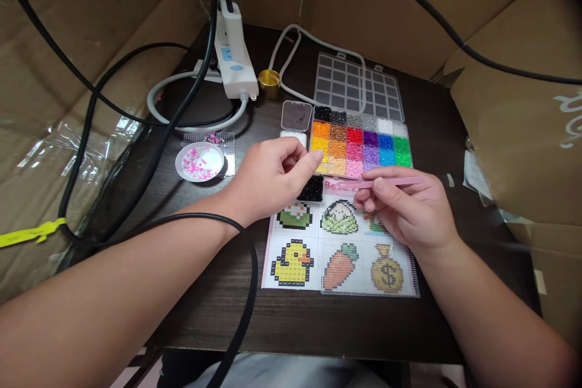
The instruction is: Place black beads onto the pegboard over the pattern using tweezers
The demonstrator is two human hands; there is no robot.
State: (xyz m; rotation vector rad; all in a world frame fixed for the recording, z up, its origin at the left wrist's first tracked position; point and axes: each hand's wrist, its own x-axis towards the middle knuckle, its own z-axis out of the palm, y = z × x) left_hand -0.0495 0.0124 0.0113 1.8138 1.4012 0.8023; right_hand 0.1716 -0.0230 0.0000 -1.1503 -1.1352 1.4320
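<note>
Pink tweezers (400, 182) are held in my right hand (411, 209), fingers closed round them, their tips pointing left above the pattern sheet (295, 224). My left hand (273, 173) is curled with thumb and forefinger together, near the left edge of the bead box (364, 139); whether anything small is between the fingertips is too small to tell. Beads of many colours fill the box's compartments. Under my left fingertips is a small container of black beads (313, 188). A clear pegboard (411, 285) lies over the right part of the sheet, which shows a carrot, a money bag and a chick.
A white dish of pink beads (200, 162) rests on another pegboard (230, 151) at the left. Behind are a power strip (239, 73), a gold cup (270, 82) and the box's open lid (359, 85). A black cable (252, 279) crosses over my left forearm.
</note>
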